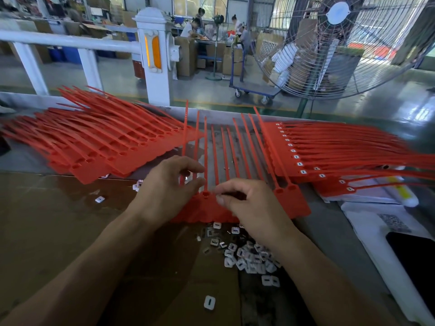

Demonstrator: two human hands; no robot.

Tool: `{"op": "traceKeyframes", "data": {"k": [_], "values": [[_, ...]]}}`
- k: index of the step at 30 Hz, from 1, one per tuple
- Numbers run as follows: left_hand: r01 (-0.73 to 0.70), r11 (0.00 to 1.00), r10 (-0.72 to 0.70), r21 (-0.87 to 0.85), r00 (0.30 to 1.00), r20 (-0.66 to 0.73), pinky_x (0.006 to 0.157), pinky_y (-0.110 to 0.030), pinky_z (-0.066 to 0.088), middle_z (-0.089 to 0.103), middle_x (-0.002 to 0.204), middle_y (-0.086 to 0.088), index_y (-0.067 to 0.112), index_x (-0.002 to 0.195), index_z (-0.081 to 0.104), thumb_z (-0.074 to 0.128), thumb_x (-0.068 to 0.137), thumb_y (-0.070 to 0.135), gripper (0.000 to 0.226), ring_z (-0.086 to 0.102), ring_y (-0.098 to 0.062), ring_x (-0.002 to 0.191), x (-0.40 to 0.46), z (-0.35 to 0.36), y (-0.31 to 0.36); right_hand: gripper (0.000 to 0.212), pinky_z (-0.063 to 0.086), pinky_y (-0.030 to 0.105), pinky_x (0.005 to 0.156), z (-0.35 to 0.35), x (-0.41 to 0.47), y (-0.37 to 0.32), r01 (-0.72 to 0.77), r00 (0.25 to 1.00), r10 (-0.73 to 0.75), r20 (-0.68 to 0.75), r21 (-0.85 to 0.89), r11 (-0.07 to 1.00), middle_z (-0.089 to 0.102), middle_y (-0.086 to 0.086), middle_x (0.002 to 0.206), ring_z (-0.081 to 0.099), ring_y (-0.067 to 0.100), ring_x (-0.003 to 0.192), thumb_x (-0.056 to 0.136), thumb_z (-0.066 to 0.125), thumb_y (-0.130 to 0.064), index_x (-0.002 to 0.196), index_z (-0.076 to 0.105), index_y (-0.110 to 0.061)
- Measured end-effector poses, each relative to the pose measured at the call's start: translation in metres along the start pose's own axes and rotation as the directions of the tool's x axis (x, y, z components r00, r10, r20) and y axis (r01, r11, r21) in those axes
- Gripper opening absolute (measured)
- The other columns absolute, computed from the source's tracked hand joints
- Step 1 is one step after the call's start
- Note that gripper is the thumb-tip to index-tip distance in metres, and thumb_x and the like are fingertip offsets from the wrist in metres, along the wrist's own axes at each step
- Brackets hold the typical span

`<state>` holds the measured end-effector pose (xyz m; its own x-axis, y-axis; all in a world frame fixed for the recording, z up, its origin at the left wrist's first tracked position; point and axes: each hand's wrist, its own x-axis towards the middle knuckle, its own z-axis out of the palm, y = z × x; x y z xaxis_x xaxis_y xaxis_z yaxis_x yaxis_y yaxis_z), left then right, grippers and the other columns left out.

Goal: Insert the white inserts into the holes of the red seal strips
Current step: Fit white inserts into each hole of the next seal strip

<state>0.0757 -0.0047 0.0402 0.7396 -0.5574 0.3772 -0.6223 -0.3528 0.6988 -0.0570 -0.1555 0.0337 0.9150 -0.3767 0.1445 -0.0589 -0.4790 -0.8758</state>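
Your right hand (249,203) pinches, probably an insert, over the middle red seal strips (235,161); your left hand (168,189), loosely curled, steadies them. Tilt it and it pops out into the near white inserts (249,257).

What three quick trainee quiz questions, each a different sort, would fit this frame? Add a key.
1. True or false: the stack of strips on the right already shows white inserts in its holes.
2. The loose pile of white inserts lies: A) beyond the strips, B) near the person, under the right forearm, C) on the left stack.
3. Fill in: both the left hand and the right hand work at the ___ strip sheet.

Key: 1 true; 2 B; 3 middle.
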Motion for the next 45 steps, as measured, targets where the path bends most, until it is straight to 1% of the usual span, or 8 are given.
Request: {"op": "traceKeyframes", "data": {"k": [4,7,10,16,21,27,41,45], "values": [[-0.125,0.991,0.129,-0.047,0.988,0.080,0.073,-0.008,0.040,0.067,0.090,0.018,0.031,0.089,0.072,0.078,0.085,0.020,0.013,0.061,-0.001,0.089,-0.002,0.004,0.004,0.020,0.051,0.010,0.074,-0.003,0.002,0.001,-0.075,0.997,0.078,-0.030,0.086,0.994,0.075,-0.025,0.095,0.069,-0.008,0.085,0.094,0.075,-0.021,0.102,0.079,-0.039],[-0.185,0.981,0.189,-0.053,0.977,0.099,0.074,-0.013,0.042,0.066,0.091,0.018,0.031,0.088,0.071,0.077,0.086,0.021,0.012,0.060,-0.005,0.090,-0.003,0.006,0.004,0.018,0.055,0.016,0.074,-0.004,0.004,0.003,-0.122,0.991,0.128,-0.044,0.119,0.985,0.077,-0.020,0.094,0.073,0.001,0.082,0.093,0.076,-0.026,0.102,0.079,-0.041],[-0.211,0.976,0.214,-0.045,0.972,0.100,0.075,-0.013,0.042,0.065,0.092,0.018,0.031,0.088,0.070,0.077,0.086,0.022,0.011,0.058,-0.003,0.090,-0.003,0.006,0.002,0.013,0.053,0.013,0.066,-0.003,0.005,0.005,-0.126,0.990,0.132,-0.043,0.122,0.984,0.076,-0.020,0.087,0.071,0.001,0.076,0.093,0.075,-0.030,0.101,0.080,-0.039],[-0.256,0.966,0.257,-0.021,0.962,0.092,0.076,-0.010,0.041,0.064,0.093,0.022,0.035,0.088,0.069,0.078,0.085,0.023,0.015,0.058,-0.001,0.090,-0.003,0.009,-0.001,0.009,0.054,0.020,0.069,-0.003,0.007,0.006,-0.122,0.990,0.135,-0.045,0.220,0.968,0.078,-0.007,0.087,0.068,0.003,0.074,0.096,0.071,-0.028,0.100,0.080,-0.028],[-0.321,0.947,0.322,-0.022,0.945,0.057,0.073,-0.011,0.043,0.063,0.089,0.017,0.032,0.093,0.068,0.079,0.085,0.021,0.018,0.057,-0.001,0.085,-0.005,0.012,-0.001,0.010,0.054,0.021,0.072,-0.004,0.008,0.006,-0.151,0.985,0.167,-0.030,0.298,0.943,0.076,-0.007,0.082,0.066,0.005,0.072,0.093,0.076,-0.032,0.097,0.079,-0.023],[-0.412,0.911,0.411,0.015,0.910,0.062,0.077,-0.011,0.041,0.064,0.091,0.016,0.025,0.095,0.069,0.078,0.085,0.020,0.015,0.057,-0.004,0.087,-0.004,0.010,0.002,0.009,0.054,0.018,0.070,-0.006,0.009,0.005,-0.168,0.984,0.176,0.000,0.289,0.942,0.076,-0.008,0.082,0.067,0.004,0.072,0.096,0.072,-0.031,0.097,0.078,-0.024],[-0.450,0.892,0.444,0.049,0.890,0.104,0.078,-0.020,0.045,0.064,0.093,0.014,0.024,0.097,0.070,0.077,0.088,0.024,0.012,0.057,-0.008,0.089,-0.004,0.007,0.003,0.014,0.054,0.018,0.071,-0.006,0.011,0.005,-0.175,0.984,0.172,0.036,0.283,0.943,0.076,-0.006,0.082,0.067,0.004,0.073,0.099,0.068,-0.029,0.093,0.079,-0.024],[-0.373,0.925,0.367,0.077,0.927,0.081,0.074,-0.016,0.045,0.064,0.090,0.017,0.028,0.092,0.071,0.076,0.087,0.026,0.008,0.058,-0.004,0.087,0.003,-0.003,-0.002,0.014,0.053,0.020,0.073,-0.005,0.010,0.005,-0.152,0.988,0.152,0.020,0.263,0.953,0.077,-0.005,0.086,0.068,0.003,0.077,0.099,0.067,-0.033,0.097,0.079,-0.025]]}}
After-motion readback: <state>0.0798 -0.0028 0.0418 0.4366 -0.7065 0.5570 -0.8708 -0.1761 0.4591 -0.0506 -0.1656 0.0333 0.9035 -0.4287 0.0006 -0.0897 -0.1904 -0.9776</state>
